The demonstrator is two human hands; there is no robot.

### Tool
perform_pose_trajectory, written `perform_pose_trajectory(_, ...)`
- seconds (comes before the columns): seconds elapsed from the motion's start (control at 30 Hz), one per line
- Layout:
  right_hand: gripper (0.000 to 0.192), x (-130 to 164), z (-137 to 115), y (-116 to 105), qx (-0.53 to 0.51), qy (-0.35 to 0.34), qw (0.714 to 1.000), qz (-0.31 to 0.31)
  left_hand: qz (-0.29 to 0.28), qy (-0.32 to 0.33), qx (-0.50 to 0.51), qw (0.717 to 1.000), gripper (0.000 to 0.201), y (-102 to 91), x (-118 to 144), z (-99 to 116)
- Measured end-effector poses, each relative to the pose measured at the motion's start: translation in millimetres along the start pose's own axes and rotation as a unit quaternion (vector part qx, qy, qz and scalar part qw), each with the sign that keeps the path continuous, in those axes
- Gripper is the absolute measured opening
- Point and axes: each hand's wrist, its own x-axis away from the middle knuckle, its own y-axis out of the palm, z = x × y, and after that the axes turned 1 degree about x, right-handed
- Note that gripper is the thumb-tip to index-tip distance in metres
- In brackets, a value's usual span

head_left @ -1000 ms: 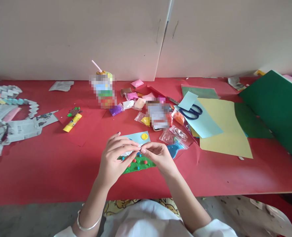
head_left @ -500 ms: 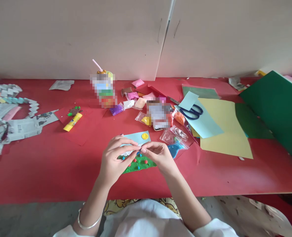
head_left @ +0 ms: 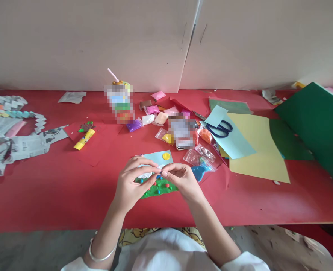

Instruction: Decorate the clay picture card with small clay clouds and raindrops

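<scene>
Left of frame: newspaper [head_left: 20, 145] and a glue stick [head_left: 84, 139] on the red worktop [head_left: 56, 195]. Centre: left hand [head_left: 132, 184] and right hand [head_left: 183, 180], fingertips pinched together on a tiny clay bit [head_left: 158, 173] above the clay picture [head_left: 155, 180]. Clay seems soft, light, easily squashed; best gripped gently by fingertips. Right: scissors [head_left: 220, 128], paper sheets [head_left: 256, 150].

Red table [head_left: 56, 195], blue scissors [head_left: 220, 129], yellow paper [head_left: 256, 150].

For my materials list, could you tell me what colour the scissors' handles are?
Dark blue; the scissors lie on the light blue paper, seen in the head view.
</scene>
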Motion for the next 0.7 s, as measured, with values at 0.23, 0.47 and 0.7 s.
perform_pose_trajectory(0.23, 0.022, 1.1, 1.2, -0.6, 0.001, 0.006, 1.0, -0.017, -0.004, 0.012, 0.001, 1.0, 0.014, -2.9, 0.1, -1.4)
perform_pose_trajectory(0.47, 0.023, -0.1, 2.9, 3.0, 0.012, 0.021, 0.999, -0.021, -0.024, 0.034, -0.04, 0.998, 0.014, -8.1, 3.4, -0.9)
perform_pose_trajectory(0.7, 0.027, 0.4, 9.0, 5.1, 0.011, 0.051, 0.998, -0.044, -0.041, 0.044, -0.068, 0.996, 0.014, -15.8, 10.5, -2.5)
